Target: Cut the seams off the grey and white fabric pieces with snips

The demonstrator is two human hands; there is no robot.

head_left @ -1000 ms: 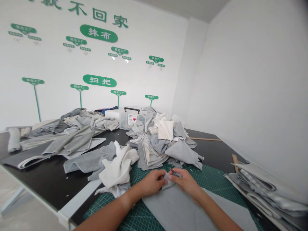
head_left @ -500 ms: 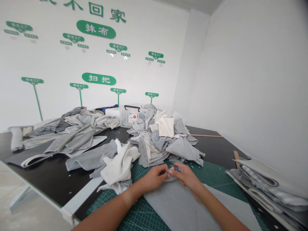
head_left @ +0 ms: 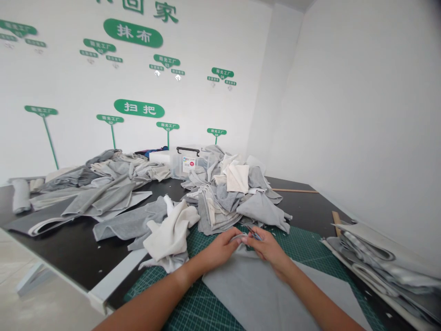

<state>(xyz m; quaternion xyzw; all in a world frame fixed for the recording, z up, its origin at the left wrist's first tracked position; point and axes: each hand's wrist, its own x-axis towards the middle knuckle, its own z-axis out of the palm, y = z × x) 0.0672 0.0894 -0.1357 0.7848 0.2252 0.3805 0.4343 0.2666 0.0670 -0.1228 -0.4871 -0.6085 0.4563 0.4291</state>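
A flat light grey cloth (head_left: 255, 294) lies on the green cutting mat (head_left: 303, 248) in front of me, its narrow end rising between my hands. My left hand (head_left: 220, 250) pinches that end of the cloth. My right hand (head_left: 267, 252) is shut on a pair of small scissors (head_left: 254, 234), whose tips point up and away near the cloth's edge. The fingers hide most of the scissors. Just beyond my hands rises a heap of grey and off-white cloth pieces (head_left: 220, 207), and a crumpled white cloth (head_left: 168, 234) lies to the left.
A stack of folded grey cloth (head_left: 379, 266) lies at the right of the black table (head_left: 62, 257). Further grey cloth spreads across the left side. A clear plastic box (head_left: 186, 165) stands behind the heap, and a wooden strip (head_left: 294, 190) lies at the back.
The whole scene sits slightly higher in the view as the camera shifts. My hands stay together at the cloth's end, now a little further up the mat.
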